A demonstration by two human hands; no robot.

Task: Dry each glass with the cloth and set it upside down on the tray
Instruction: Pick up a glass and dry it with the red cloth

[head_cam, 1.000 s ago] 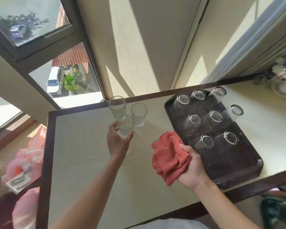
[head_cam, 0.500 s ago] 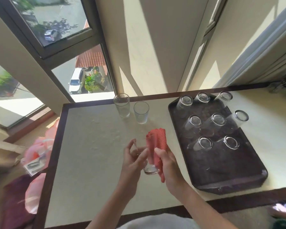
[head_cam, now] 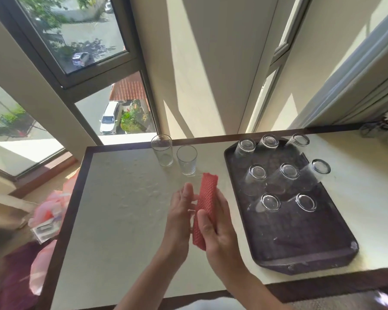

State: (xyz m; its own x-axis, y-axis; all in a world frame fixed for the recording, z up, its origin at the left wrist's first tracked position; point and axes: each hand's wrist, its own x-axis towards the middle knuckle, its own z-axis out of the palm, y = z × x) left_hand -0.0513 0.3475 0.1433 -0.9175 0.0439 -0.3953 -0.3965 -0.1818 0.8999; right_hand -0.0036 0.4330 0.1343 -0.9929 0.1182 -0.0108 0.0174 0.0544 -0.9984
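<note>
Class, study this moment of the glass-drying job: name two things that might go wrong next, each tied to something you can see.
1. The glass is almost hidden between the left hand and the red cloth pressed on by the right hand; it may slip out.
2. The tray glasses are crowded, one overhanging its rim, so setting another down may knock them.

Both forearms rose bare from the lower middle of the frame, no sleeve reaching either wrist. The left hand (head_cam: 181,217) and the right hand (head_cam: 217,229) wore no gloves, rings, watch or bracelet. A pale garment edge showed at the bottom centre, too cropped to identify.
</note>
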